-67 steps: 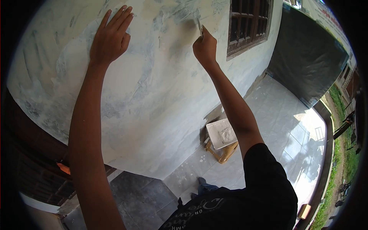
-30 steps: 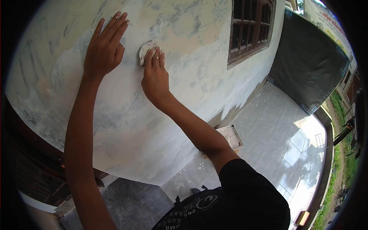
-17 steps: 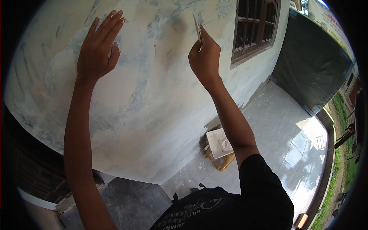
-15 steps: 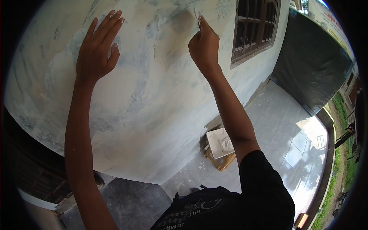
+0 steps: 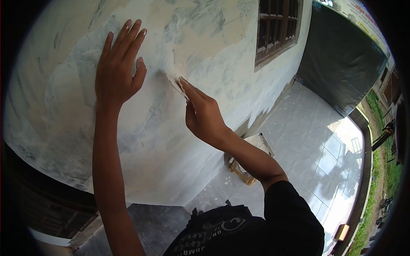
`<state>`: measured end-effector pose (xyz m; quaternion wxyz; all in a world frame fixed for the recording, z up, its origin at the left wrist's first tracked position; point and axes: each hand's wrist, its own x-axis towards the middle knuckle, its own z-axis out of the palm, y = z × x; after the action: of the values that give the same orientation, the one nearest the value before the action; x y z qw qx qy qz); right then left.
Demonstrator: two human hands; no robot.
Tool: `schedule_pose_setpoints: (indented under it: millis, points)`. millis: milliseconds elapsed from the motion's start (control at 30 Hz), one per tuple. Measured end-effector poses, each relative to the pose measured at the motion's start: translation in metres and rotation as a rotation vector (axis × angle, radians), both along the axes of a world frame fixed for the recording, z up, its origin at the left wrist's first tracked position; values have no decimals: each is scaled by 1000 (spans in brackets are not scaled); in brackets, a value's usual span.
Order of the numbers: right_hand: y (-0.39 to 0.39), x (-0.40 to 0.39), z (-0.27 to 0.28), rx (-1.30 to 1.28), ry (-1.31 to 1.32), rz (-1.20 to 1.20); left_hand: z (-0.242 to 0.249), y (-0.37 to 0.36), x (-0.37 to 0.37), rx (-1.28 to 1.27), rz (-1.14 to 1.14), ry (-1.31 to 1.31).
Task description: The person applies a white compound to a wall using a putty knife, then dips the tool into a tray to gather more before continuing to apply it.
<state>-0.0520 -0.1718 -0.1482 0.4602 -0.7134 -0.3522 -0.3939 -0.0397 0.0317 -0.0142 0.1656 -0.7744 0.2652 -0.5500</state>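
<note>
My left hand [image 5: 118,72] lies against the patchy white and grey wall [image 5: 200,36], fingers stretched out and white smears on the fingertips. To its right, my right hand [image 5: 206,117] is closed around a putty knife [image 5: 175,84]. The knife's blade, coated with pale putty, meets the wall at an angle; its handle is mostly hidden in my fist. Smooth pale coating and rough grey-blue patches surround both hands.
Behind my right forearm, a white tray [image 5: 261,141] of putty sits on a small yellow-brown stool [image 5: 244,176]. A wooden-framed window [image 5: 277,32] is upper right. A dark sheet [image 5: 339,55] hangs beyond it, above the grey tiled floor [image 5: 294,123].
My right hand has moved down and left across the wall with the putty knife. The left hand stays spread on the wall, slightly lower and further right in view.
</note>
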Motion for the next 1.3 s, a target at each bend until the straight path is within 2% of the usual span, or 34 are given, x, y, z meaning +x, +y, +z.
schedule_pose_setpoints:
  millis: [33, 67, 133, 167, 200, 300, 400, 467, 600, 633, 700, 833, 900, 1000, 1033, 1067, 1200, 1300]
  points:
    - [-10, 6, 10, 49, 58, -11, 0, -1, 1, -17, -4, -16]
    - [-16, 24, 18, 144, -89, -100, -1, -2, 3, -35, -9, -30]
    - [-36, 56, 43, 204, -77, -264, -2, -4, 4, -51, -13, -39]
    - [-47, 61, 61, 163, 99, -283, -2, -5, 6, -64, -6, -49]
    - [-52, 92, 60, 197, -125, -376, -3, -6, 8, -67, -13, -47]
    - [-52, 122, 78, 186, -246, -481, -5, -6, 14, -89, -28, -61]
    - [-30, 118, 68, 85, -89, -473, -5, -8, 14, -95, 20, -99]
    - [0, 102, 34, -24, -184, -509, -5, -9, 13, -97, 31, -103]
    - [37, 5, -31, -124, 6, -168, -7, -6, 16, -111, -20, -79]
    - [35, -19, -38, -36, 128, -23, -7, -6, 15, -113, -27, -71]
    - [16, -31, -39, -19, 275, 161, -6, -5, 13, -118, -32, -65]
    - [-32, 17, 10, 194, 227, -37, -7, -7, 13, -119, -44, -62]
    - [-52, 43, 48, 226, 170, -238, -6, -7, 14, -120, -34, -71]
    - [-68, 107, 75, 263, 61, -332, -7, -8, 14, -122, -18, -68]
    - [-69, 130, 80, 259, -56, -425, -6, -9, 13, -121, 14, -79]
    - [-68, 143, 82, 253, -170, -516, -6, -11, 13, -119, 47, -88]
    - [-26, 143, 71, 89, -277, -529, -7, -9, 13, -116, 44, -91]
    - [13, 80, 26, -82, -193, -417, -6, -11, 13, -126, 43, -86]
